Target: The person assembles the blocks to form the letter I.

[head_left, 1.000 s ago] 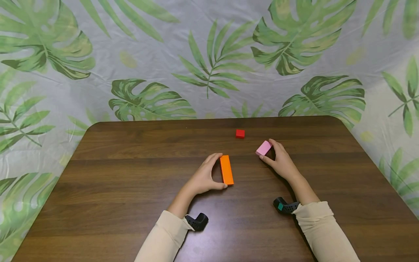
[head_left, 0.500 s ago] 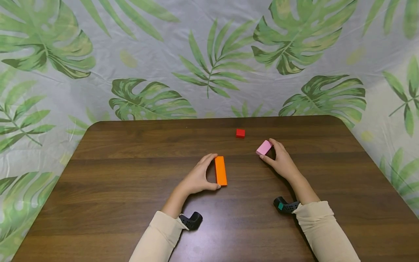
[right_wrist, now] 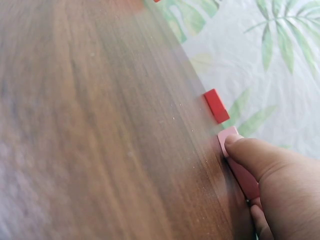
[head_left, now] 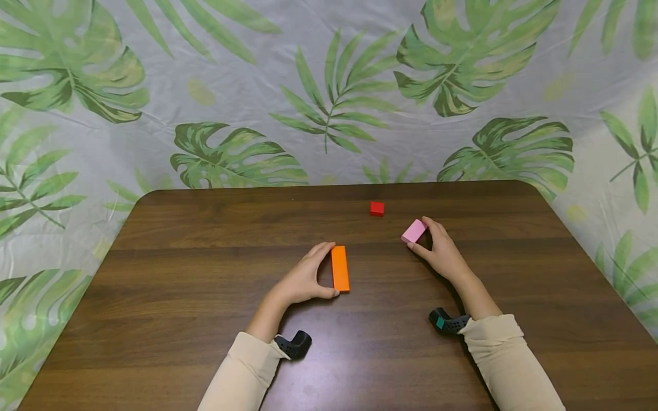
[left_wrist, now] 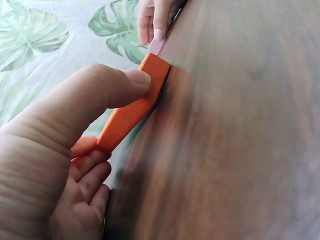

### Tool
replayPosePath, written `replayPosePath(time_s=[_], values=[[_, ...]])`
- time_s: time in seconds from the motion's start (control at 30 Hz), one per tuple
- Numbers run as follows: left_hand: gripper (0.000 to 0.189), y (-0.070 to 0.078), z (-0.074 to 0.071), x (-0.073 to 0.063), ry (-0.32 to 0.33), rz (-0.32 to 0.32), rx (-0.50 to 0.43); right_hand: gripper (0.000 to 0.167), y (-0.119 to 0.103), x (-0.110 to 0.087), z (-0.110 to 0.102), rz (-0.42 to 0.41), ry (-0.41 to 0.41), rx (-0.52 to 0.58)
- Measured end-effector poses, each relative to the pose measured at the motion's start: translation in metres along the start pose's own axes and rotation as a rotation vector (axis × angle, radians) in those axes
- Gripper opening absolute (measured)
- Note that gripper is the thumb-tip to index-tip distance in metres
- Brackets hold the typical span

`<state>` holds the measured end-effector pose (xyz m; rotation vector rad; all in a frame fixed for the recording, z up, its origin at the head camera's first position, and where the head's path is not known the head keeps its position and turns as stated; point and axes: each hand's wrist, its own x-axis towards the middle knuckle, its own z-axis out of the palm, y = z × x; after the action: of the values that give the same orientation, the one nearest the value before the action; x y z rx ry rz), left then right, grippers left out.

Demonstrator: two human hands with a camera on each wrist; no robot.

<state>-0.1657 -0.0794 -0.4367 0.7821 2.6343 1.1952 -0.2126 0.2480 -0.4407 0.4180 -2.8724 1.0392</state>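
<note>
Left hand [head_left: 300, 282] half-curled, pinching orange block [head_left: 340, 269]; right hand [head_left: 444, 255] same, pink block [head_left: 413, 231]. Red block [head_left: 377, 209] sits untouched so far, I reckon.

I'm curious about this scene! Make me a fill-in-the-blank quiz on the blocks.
The left hand holds a long block whose colour is ____.
The right hand pinches a short block coloured ____.
The third block, which neither hand touches, is coloured ____.
The cloth behind the table shows printed green ____.

Missing words: orange; pink; red; leaves.
</note>
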Motion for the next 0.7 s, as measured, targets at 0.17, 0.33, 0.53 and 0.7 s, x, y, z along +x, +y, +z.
replayPosePath(time_s=[0.17,0.33,0.53,0.7], values=[[0.094,-0.0005,-0.0010,0.0001,-0.025,-0.007,0.012,0.074,0.0005,-0.0002,-0.0002,0.002,0.000,-0.003],[0.094,0.0002,-0.0015,0.0000,-0.034,-0.006,0.029,0.074,0.0003,-0.0008,-0.0003,0.002,0.002,0.002],[0.094,0.0019,-0.0021,-0.0012,-0.057,-0.041,0.036,0.075,0.0009,-0.0003,0.0002,0.006,0.003,-0.004],[0.093,0.0026,-0.0031,-0.0015,-0.082,-0.064,0.030,0.076,0.0004,0.0002,0.0006,0.010,0.000,-0.003]])
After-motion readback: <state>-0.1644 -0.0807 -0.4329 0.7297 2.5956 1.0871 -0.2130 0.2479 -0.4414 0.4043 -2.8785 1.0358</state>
